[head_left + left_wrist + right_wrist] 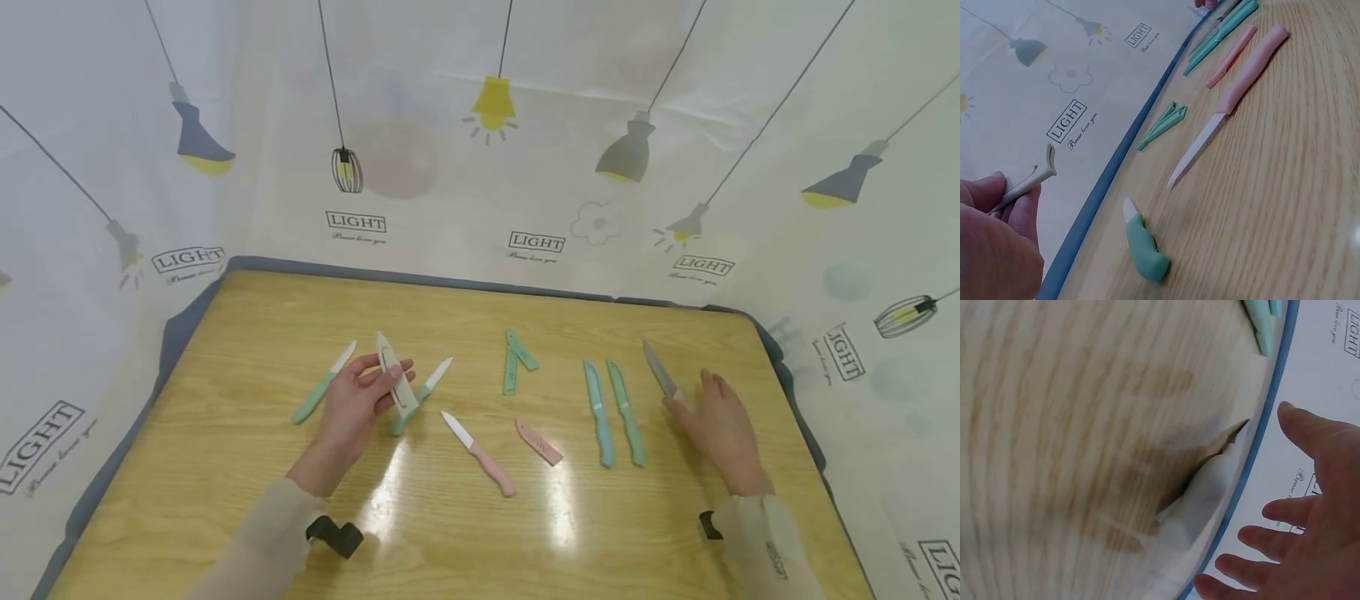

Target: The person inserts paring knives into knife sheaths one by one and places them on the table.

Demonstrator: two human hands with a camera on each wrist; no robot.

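Note:
My left hand (351, 410) pinches a cream blade sheath (395, 377) between thumb and fingers, held above the table; its open slotted end shows in the left wrist view. Below it lies a green-handled knife (431, 388), and another green-handled knife (318, 398) is just left of the hand. At the right, my right hand (723, 429) hovers with fingers spread over a white-handled knife (1200, 500). That knife lies on the table, its blade (657, 365) pointing away from me and its handle mostly hidden by the hand in the head view.
A pink-handled knife (480, 458) and a pink sheath (538, 442) lie mid-table. Two green sheaths (511, 371) overlap behind them. Left of the right hand, a sheathed blue knife (600, 425) and a sheathed green knife (630, 425) lie side by side. Printed curtains (450, 208) surround the wooden table (585, 550).

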